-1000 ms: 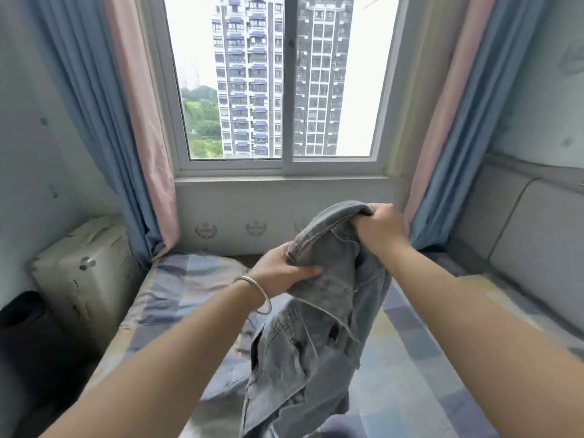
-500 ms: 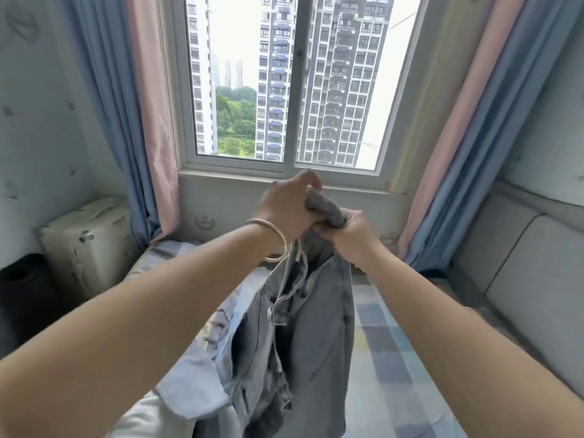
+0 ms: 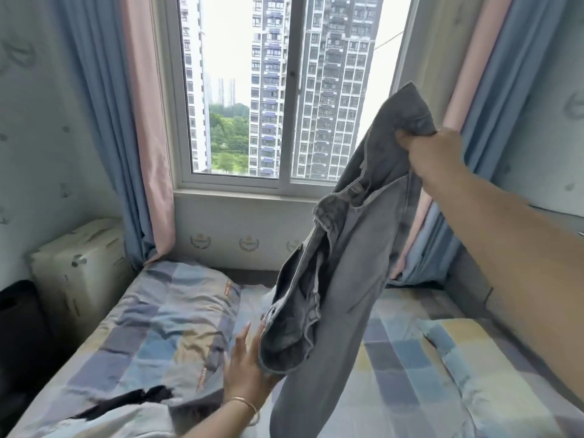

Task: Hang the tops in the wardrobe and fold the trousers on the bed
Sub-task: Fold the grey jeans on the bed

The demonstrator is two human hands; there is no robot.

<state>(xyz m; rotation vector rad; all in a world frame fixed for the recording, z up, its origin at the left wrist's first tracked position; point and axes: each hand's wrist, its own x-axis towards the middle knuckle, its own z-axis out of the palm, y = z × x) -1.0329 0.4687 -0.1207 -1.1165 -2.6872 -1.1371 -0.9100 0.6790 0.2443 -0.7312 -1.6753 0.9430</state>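
The right hand (image 3: 434,153) is raised high on the right, fingers clenched round one end of the grey jeans (image 3: 341,248), which hang down over the bed (image 3: 410,374) with the waistband gaping open near the middle. The left hand (image 3: 245,361) is low and near, fingers straight and released, its palm against the waistband's left edge, a bangle (image 3: 245,403) on the wrist. A pillow (image 3: 177,314) lies on the left of the bed, below the window (image 3: 284,90). A cream suitcase (image 3: 79,267) stands at far left.
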